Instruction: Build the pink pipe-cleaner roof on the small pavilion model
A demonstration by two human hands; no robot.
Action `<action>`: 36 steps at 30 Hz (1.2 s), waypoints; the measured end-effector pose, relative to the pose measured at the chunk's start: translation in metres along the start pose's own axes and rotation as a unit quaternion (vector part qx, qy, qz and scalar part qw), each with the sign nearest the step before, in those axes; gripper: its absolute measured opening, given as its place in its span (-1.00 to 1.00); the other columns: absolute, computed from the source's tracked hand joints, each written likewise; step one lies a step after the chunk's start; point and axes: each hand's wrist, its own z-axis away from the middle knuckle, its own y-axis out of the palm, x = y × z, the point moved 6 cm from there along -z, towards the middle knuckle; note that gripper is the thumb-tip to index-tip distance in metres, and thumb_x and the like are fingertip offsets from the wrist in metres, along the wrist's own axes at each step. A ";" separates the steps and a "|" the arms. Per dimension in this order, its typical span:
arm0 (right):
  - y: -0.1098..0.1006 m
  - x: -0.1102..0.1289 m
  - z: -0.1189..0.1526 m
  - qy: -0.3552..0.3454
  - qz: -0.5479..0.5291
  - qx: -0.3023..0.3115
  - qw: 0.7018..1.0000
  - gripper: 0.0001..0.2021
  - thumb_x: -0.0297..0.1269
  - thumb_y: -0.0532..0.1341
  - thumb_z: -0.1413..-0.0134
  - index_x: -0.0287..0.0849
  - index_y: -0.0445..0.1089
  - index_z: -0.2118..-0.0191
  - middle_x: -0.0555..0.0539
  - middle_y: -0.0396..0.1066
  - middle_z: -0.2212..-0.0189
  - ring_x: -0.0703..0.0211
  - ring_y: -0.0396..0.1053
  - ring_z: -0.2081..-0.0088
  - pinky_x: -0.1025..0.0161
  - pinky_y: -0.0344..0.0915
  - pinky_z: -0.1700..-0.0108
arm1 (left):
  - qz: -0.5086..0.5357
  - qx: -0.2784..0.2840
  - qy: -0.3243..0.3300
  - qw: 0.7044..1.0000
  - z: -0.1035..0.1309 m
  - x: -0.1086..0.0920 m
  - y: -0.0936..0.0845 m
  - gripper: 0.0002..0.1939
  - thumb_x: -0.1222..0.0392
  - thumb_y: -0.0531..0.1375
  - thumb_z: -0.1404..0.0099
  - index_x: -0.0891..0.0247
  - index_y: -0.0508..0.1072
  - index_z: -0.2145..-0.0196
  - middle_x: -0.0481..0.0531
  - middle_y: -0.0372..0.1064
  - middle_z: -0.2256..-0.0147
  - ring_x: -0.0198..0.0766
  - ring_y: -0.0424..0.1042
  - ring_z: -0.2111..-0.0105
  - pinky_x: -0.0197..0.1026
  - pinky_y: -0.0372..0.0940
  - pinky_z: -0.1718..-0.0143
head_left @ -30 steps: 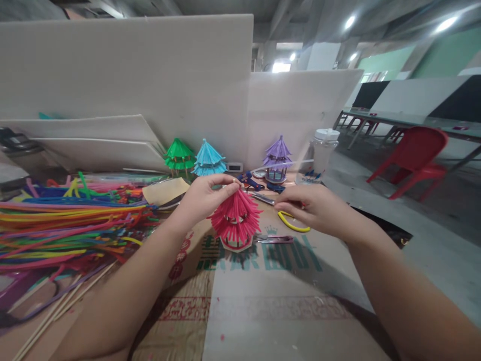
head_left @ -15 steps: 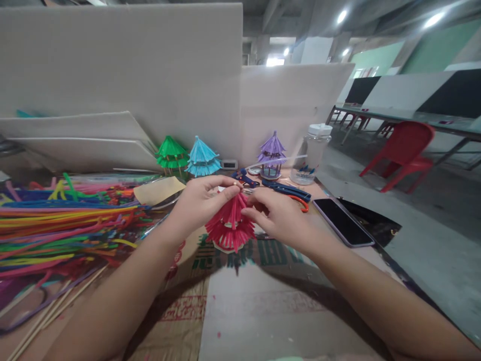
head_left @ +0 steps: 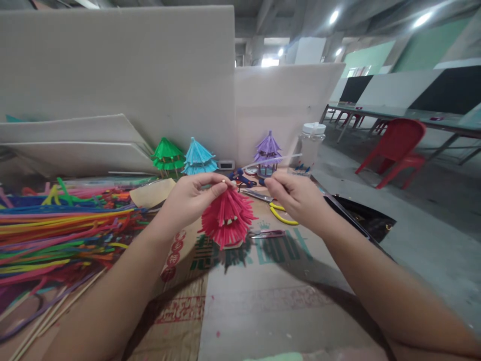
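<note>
A red two-tiered pavilion model (head_left: 229,218) hangs tilted over the cardboard-covered table, its tip pinched between the thumb and fingers of my left hand (head_left: 197,198). To the right and apart from the model, my right hand (head_left: 298,200) is closed with its fingertips together; whatever it pinches is too small to make out. Beneath and beside that hand lie yellow-handled scissors (head_left: 283,214). A small pair of snips (head_left: 268,233) rests just right of the model's base.
Green (head_left: 168,154), blue (head_left: 199,158) and purple (head_left: 268,150) pavilion models stand at the back near a bottle (head_left: 312,143). Colourful pipe cleaners (head_left: 67,220) cover the left side. A phone (head_left: 347,218) and black pouch (head_left: 370,215) lie right.
My right hand has moved away from the red model to the right and up, uncovering the scissors and snips. The red model has tilted in my left hand. The view has shifted slightly.
</note>
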 end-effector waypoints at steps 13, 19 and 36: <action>0.021 0.011 0.004 0.013 -0.047 0.060 0.997 -0.86 -0.31 0.24 -0.25 -0.18 0.51 0.32 -0.03 0.53 0.38 0.25 0.36 0.36 0.30 0.14 0.31 | -0.007 -0.033 0.030 0.999 0.005 -0.008 -0.008 -0.69 -0.03 0.22 -0.36 0.25 0.62 0.22 0.08 0.59 0.26 -0.20 0.54 0.25 -0.26 0.42 0.20; 0.032 0.022 0.008 -0.030 0.026 0.096 0.995 -0.85 -0.30 0.24 -0.26 -0.20 0.41 0.36 -0.02 0.46 0.42 0.24 0.31 0.39 0.29 0.09 0.31 | -0.024 0.012 0.051 0.998 0.008 -0.013 0.009 -0.71 0.00 0.18 -0.39 0.22 0.62 0.19 0.09 0.59 0.20 -0.18 0.55 0.21 -0.21 0.42 0.13; 0.013 0.013 0.006 -0.024 0.014 0.023 0.999 -0.83 -0.25 0.19 -0.29 -0.18 0.44 0.32 -0.03 0.47 0.39 0.25 0.31 0.38 0.32 0.13 0.31 | 0.090 0.031 0.061 0.994 0.004 -0.005 0.000 -0.78 0.07 0.18 -0.41 0.24 0.54 0.27 0.09 0.54 0.20 -0.20 0.50 0.13 -0.20 0.38 0.06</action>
